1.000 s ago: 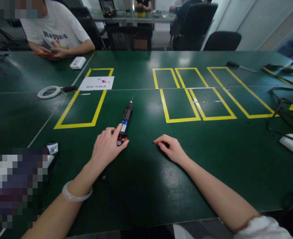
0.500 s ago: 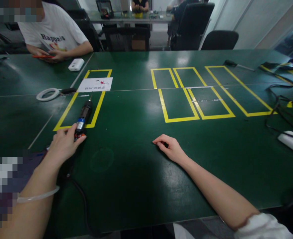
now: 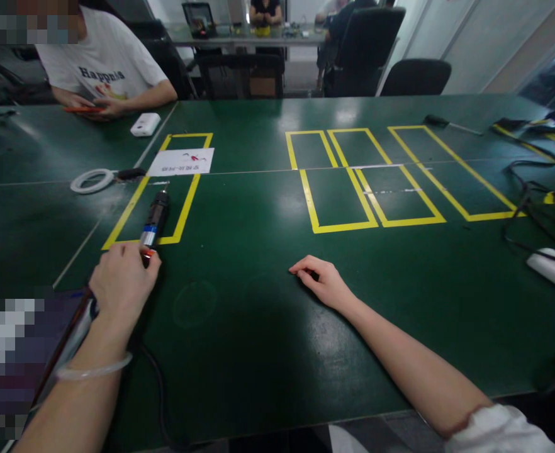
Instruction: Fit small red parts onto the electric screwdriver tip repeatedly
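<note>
My left hand (image 3: 124, 283) is closed around the rear end of a black electric screwdriver (image 3: 155, 214) with a blue band. The tool lies on the green table (image 3: 258, 314), its tip pointing away into the left yellow taped rectangle (image 3: 183, 207). A black cord (image 3: 157, 390) trails from it toward me. My right hand (image 3: 322, 283) rests on the table at the centre, fingers loosely curled, holding nothing.
A white paper label (image 3: 182, 162) lies at the far end of the left rectangle. A white tape ring (image 3: 91, 180) and a white box (image 3: 145, 124) sit at the left. More yellow rectangles (image 3: 376, 176) and cables (image 3: 537, 195) lie to the right. A person in a white T-shirt (image 3: 100, 66) sits opposite.
My left hand slid the screwdriver from the table's centre leftward, so its tip now lies inside the left yellow rectangle. My right hand stayed put.
</note>
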Motion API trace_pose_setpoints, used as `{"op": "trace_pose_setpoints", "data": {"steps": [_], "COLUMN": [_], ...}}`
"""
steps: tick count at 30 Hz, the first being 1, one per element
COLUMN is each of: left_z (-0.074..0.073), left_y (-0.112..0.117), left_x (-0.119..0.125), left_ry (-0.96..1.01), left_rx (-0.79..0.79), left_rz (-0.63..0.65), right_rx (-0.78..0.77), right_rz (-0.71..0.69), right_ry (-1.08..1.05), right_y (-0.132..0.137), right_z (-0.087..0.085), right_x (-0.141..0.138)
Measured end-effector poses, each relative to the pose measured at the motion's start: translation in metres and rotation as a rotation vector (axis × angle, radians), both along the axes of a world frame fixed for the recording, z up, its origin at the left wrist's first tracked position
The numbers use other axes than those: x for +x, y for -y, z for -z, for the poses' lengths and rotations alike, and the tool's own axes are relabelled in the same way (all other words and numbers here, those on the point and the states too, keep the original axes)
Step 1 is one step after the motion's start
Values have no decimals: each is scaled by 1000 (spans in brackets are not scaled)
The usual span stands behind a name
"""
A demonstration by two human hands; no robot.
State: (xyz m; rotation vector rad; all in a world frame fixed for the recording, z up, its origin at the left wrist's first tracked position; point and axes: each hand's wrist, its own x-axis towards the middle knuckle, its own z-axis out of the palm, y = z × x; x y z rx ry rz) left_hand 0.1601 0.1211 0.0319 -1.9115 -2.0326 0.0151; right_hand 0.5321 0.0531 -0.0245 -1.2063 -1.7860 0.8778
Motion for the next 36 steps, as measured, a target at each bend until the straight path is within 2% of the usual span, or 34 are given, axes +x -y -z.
{"op": "trace_pose_setpoints", "data": {"steps": [2, 4, 7, 9, 11, 13, 17, 22, 25, 29, 33, 36], "left_z": [-1, -1, -1, 0, 2, 6, 22, 35, 36, 38, 41, 42], "left_y": [-2, -3, 3, 10, 17, 21, 24, 26, 27, 28, 31, 34], "left_x": [9, 27, 72, 105, 132, 150, 161, 160, 161, 162, 163, 164], "left_ry": [176, 531, 1158, 1332, 1399, 1442, 1521, 1559, 1606, 1656, 1663, 1659], "left_rx": [30, -43, -389, -611, -801, -919, -1004, -992, -963, -973, -933, -897], "left_rz": [24, 109, 260, 309, 378, 423, 463, 469, 435, 372, 397, 438], "right_rx": [3, 8, 5, -4, -30, -82, -163, -176, -173, -92, -6, 2], "right_rz": [-2, -5, -4, -2, 0, 5, -16, -85, -68, -32, -26, -6], "right_ry": [2, 1, -4, -8, -28, -75, -149, -175, -198, -193, -106, -94], "right_y": [0, 0, 0, 0, 0, 1, 1, 1, 1, 2, 4, 4], "right_z": [1, 1, 1, 0, 0, -1, -4, -5, -2, 1, 0, 0], "right_x": [-1, -1, 0, 0, 0, 0, -3, -7, -7, -8, -10, -10]}}
